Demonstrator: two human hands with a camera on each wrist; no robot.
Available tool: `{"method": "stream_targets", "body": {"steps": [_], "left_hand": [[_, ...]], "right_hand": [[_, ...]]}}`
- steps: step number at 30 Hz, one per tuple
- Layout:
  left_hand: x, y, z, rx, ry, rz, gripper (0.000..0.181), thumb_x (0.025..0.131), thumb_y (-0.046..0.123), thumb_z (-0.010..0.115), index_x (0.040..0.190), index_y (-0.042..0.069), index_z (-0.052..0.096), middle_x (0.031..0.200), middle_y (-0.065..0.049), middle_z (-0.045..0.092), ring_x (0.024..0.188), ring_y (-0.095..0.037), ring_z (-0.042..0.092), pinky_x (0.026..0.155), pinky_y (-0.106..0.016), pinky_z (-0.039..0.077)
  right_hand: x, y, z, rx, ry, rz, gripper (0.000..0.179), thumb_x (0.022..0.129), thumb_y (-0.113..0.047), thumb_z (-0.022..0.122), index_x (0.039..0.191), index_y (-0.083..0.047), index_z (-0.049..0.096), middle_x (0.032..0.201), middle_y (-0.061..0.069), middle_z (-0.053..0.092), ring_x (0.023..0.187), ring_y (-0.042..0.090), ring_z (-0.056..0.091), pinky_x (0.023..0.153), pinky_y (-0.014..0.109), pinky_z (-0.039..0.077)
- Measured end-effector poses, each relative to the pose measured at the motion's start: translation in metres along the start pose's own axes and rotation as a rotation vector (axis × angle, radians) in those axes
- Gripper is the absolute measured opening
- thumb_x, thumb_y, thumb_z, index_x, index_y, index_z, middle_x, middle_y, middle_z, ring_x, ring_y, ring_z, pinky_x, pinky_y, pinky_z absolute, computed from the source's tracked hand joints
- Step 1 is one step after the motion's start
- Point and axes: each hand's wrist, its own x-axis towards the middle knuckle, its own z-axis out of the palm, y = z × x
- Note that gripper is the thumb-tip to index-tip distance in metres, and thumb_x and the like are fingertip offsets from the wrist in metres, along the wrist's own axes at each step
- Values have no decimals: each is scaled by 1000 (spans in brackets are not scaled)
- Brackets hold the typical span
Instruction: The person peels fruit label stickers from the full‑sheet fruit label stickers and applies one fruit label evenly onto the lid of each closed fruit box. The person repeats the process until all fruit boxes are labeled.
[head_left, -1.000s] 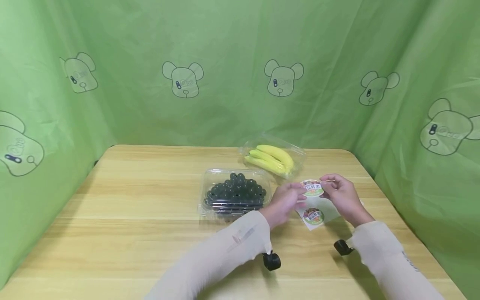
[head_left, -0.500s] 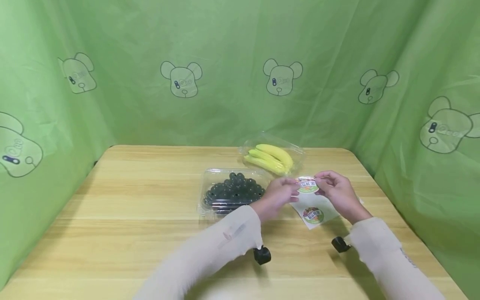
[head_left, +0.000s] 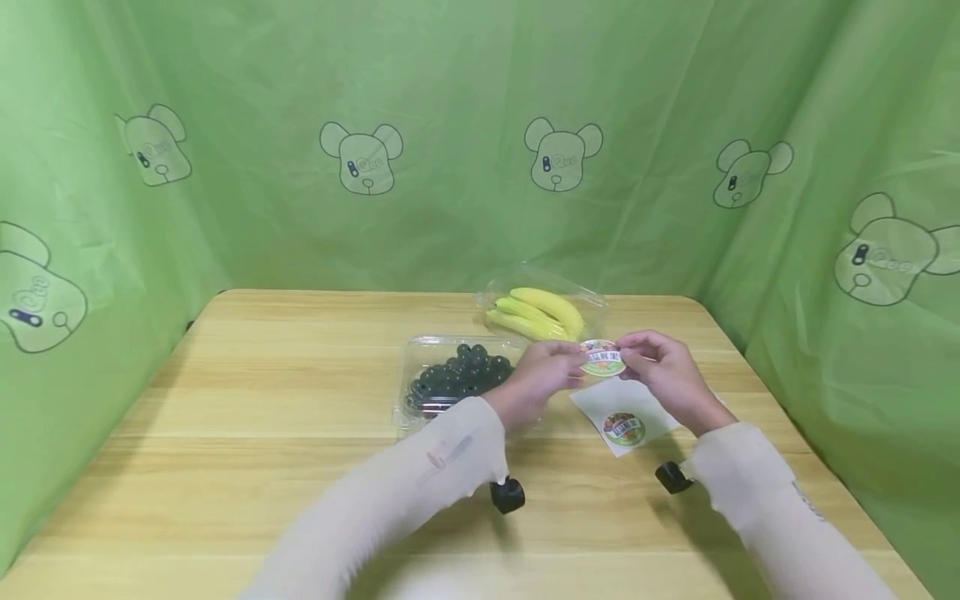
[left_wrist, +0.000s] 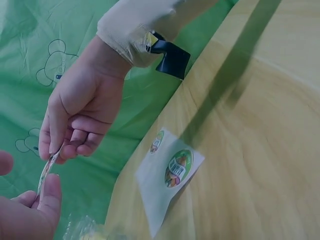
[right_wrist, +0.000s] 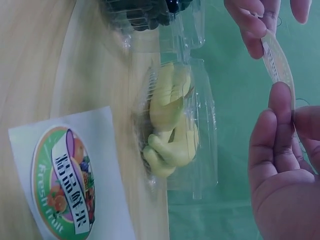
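Between my two hands an oval sticker [head_left: 602, 357] printed with colourful fruit is held up above the table. My left hand [head_left: 542, 377] pinches its left edge, and my right hand [head_left: 667, 377] pinches the right edge between thumb and fingers. In the right wrist view the raised sticker [right_wrist: 278, 62] appears nearly edge-on. Below the hands lies a white backing sheet [head_left: 588, 402] bearing another oval sticker [head_left: 624, 429], whose "Fresh Fruit" lettering reads in the right wrist view. Beside my left hand sits a clear plastic box [head_left: 417, 354] of dark grapes [head_left: 450, 379], partly covered by that forearm.
A clear clamshell box [head_left: 592, 302] with yellow bananas [head_left: 551, 308] stands behind my hands. The wooden table [head_left: 262, 400] is enclosed by green curtains [head_left: 450, 242] with bear-head prints. A black wrist mount [head_left: 507, 495] hangs below each cuff.
Both hands have moved a little left and away from me, carrying the sticker off over the backing sheet toward the grape box. The boxes stay put.
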Motion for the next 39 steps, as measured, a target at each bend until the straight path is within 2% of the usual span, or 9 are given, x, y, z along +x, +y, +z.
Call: {"method": "stream_targets", "body": {"steps": [6,13,19,22,27,32,39], "left_hand": [[0,5,-10,93,-6,11,25,92,9,63,116,2,65,97,-5,66,85,-20,65,87,-35,53],[2,6,-22,183,-32,48,27,93,7,62,119,2,64,105,-6,66,87,-20,66,84,-31,55],[6,8,-33,118,-31,62,23,93,2,60,115,-4,64,99,-10,67,84,-20,66,78,-25,56],[8,10,-39,83,-33,57,22,94,1,59,114,-7,64,95,-11,66,89,-26,67,77,-24,56],[12,13,-47,96,-31,46,20,93,1,60,111,-6,66,95,-10,67,90,-24,66,76,-24,56],[13,16,-54,104,-31,47,19,93,2,61,109,-7,66,95,-12,67,93,-28,66,77,-24,56],[9,20,-64,77,-62,68,20,92,-1,61,110,-11,64,93,-14,66,80,-19,64,78,-27,57]], "right_hand": [[2,-6,5,-21,-12,5,26,97,-2,54,118,14,52,101,8,63,80,12,64,79,25,56],[6,-11,14,-11,-27,-4,26,96,0,54,116,16,52,98,8,64,77,12,64,78,26,57],[9,-17,19,-51,-40,2,27,97,-3,54,117,14,54,104,19,62,79,12,63,78,25,56],[10,-19,22,-58,-47,1,27,97,-4,54,117,14,55,105,21,61,80,13,64,79,25,56],[13,-24,28,-44,-63,3,27,96,-3,56,118,12,55,106,22,60,82,15,65,80,26,56],[17,-26,34,-36,-68,-12,26,94,-1,57,116,13,56,104,22,60,81,16,65,79,26,56],[20,-25,42,-2,-74,-16,23,92,4,56,113,13,56,101,20,62,79,16,65,78,28,57]]}}
